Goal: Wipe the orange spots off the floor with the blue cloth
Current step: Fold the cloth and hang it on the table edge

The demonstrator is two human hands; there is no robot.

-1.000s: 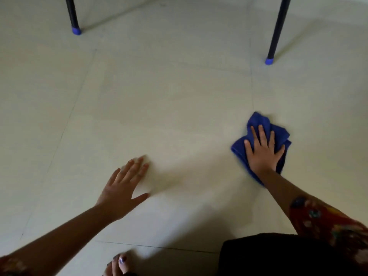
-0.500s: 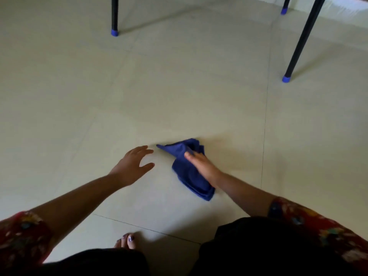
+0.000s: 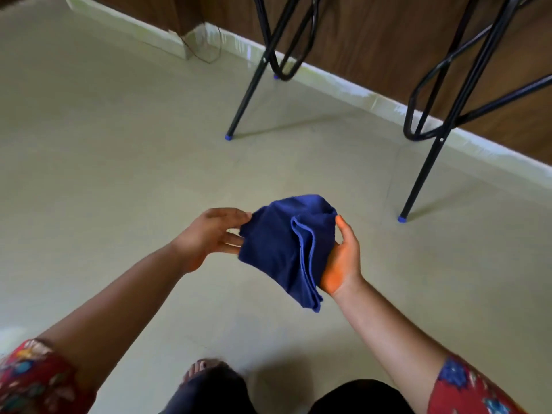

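Blue cloth (image 3: 277,249): it was up in the air between both hands, bunched and folded over itself, with one end drooping down below the right wrist. Not touching the floor (image 3: 119,174) at all.
Left hand (image 3: 206,234): it was pinching the cloth's left edge between thumb and fingers.
Right hand (image 3: 343,261): palm up under the cloth, cupping it, thumb against the right side. The fingers were buried under the fabric, so I couldn't see them. The palm looked kinda orange.
Floor: pale tiles, a bit glossy.
Furniture: two thin black legs (image 3: 248,94) (image 3: 424,168) stood further back, each on a little blue cap (image 3: 228,137).
Back wall: brown wood panelling (image 3: 373,40) over a light skirting strip (image 3: 343,88).
Person: red flowery sleeves (image 3: 33,377) on both arms, and a bare foot (image 3: 198,369) poked out at the bottom.
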